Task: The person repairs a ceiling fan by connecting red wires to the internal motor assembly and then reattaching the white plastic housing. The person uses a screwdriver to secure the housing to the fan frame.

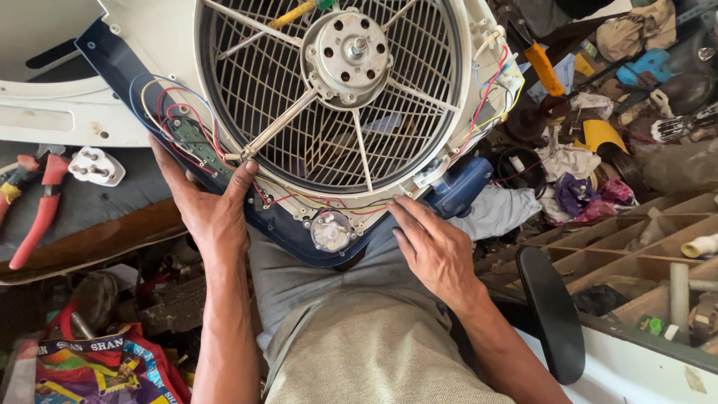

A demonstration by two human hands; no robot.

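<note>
Dark workbench at left, bearing red-handled pliers, a white three-pin plug, one fan housing edge.

Cluttered repair workshop, daylight.
Wooden compartment tray at right holds small parts; black chair armrest near right; rags and tools heaped far right; red pliers on dark tabletop left.
</note>
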